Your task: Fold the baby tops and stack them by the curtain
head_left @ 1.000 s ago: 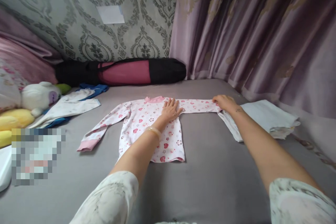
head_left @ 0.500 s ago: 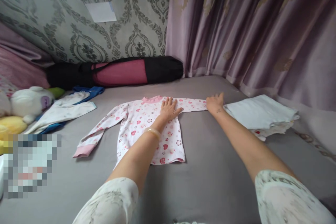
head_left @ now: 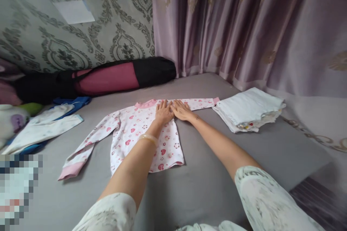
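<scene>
A white long-sleeved child's shirt [head_left: 135, 135] with pink hearts, flowers and pink trim lies spread on a grey sheet. Flat on its right shoulder rests my left hand [head_left: 164, 112], fingers stretched, a pale bangle at the wrist. My right hand [head_left: 182, 110] lies right beside it, fingers extended over the top of the right sleeve. That sleeve runs straight out to the right, its pink cuff close to a folded pile of clothes [head_left: 249, 106]. The left sleeve slants down toward me with a slight twist. My left forearm hides part of the shirt's body.
Behind the shirt, a long black and dark-pink bag [head_left: 108, 77] lies along the wall. White and blue garments [head_left: 46, 128] are heaped at left beside a white plush toy [head_left: 11, 122]. Purple curtains [head_left: 230, 25] hang at the back right. The sheet's edge [head_left: 306, 177] shows at lower right.
My right hand has let go of the right cuff and moved left along the sleeve to beside my left hand. The view has turned right.
</scene>
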### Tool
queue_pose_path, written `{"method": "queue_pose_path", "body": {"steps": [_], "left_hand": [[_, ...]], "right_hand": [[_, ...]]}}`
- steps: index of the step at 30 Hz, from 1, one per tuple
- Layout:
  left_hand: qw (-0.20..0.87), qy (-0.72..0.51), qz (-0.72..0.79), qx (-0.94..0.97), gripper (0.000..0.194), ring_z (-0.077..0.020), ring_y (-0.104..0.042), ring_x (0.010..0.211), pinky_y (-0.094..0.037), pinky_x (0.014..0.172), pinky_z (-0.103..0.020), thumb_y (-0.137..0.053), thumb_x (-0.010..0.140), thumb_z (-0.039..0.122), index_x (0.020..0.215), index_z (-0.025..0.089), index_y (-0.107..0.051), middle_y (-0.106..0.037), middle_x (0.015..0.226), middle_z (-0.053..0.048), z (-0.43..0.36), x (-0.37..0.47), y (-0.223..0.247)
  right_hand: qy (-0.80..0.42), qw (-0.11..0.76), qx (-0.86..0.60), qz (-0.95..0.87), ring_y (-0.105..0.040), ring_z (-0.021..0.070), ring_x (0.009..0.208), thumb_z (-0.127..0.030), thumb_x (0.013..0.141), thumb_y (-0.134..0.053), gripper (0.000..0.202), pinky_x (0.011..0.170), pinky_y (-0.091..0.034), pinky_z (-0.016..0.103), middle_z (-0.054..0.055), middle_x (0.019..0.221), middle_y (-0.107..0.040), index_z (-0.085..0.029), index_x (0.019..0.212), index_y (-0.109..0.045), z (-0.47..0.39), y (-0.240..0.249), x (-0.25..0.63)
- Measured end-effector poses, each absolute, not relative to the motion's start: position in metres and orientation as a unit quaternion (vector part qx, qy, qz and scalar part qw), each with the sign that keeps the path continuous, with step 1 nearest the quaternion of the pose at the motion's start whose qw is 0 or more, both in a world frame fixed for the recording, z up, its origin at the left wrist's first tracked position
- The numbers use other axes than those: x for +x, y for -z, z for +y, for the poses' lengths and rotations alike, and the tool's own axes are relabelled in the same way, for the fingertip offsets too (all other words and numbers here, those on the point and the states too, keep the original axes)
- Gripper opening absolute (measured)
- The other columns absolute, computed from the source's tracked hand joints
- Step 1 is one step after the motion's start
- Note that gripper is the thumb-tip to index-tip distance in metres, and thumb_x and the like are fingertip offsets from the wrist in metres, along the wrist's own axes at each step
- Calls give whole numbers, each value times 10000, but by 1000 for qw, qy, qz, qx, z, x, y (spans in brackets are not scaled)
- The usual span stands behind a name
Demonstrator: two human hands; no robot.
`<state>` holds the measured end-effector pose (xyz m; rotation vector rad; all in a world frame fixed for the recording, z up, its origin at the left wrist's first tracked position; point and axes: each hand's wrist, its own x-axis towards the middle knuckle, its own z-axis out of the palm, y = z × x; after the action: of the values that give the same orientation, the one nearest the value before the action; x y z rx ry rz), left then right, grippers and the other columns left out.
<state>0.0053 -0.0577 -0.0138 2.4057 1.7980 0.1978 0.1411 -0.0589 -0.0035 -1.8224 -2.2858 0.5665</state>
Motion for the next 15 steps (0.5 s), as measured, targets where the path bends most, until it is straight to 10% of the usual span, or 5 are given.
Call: {"method": "queue_pose_path", "body": {"steps": [9,15], "left_hand": [[74,-69,599,795,762,-288,-172,1497,-155,1196,-468,-305,915,687,1521,226,-324,-242,1614,-118,-60,6,10],[91,-81,595,795,774,-319,-173,1493,-158,1188,-494,-338,895,705,1504,228,-345,-242,1612,-133,-59,5,12]], "right_hand": [[-132,20,-709,-693,-61,334,1497,-565,982,-113,640,1143,-30,644,58,1647,-127,-317,1560,-225,-65,0,189],[-95,42,-784,-612,-97,406,1473,-619,965,-181,704,1124,-52,661,176,1612,-189,-231,1540,-302,-62,5,223]]}}
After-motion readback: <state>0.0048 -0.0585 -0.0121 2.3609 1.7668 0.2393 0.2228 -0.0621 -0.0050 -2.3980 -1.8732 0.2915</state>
